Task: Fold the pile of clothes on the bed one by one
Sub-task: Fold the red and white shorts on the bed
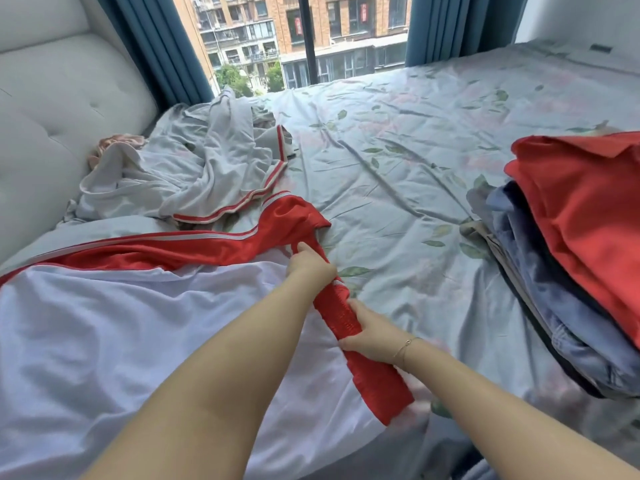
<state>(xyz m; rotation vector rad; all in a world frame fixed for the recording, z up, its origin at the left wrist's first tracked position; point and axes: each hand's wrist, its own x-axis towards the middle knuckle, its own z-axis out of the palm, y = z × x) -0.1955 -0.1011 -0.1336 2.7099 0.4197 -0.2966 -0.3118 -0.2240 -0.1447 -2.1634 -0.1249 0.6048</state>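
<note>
Both arms reach forward over the bed [398,161]. The left hand [310,268] pinches the jacket's [104,323] red cuff [349,327] at twelve o'clock; the right hand [370,336] grips it lower down.

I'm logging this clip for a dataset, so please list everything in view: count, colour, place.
jacket: 1, white and red, spread on the near left of the bed
cuff: 1, red ribbed, on the jacket, held by both hands
crumpled garment: 1, grey with red-white trim, far left
pink item: 1, partly hidden beside the headboard
stack: 1, red on top, blue below, right edge
bed sheet: 1, pale blue with leaf print
headboard: 1, white, left
curtains: 2, teal, either side of the window
left hand: 1, grips the cuff's far end
right hand: 1, grips the cuff nearer
</note>
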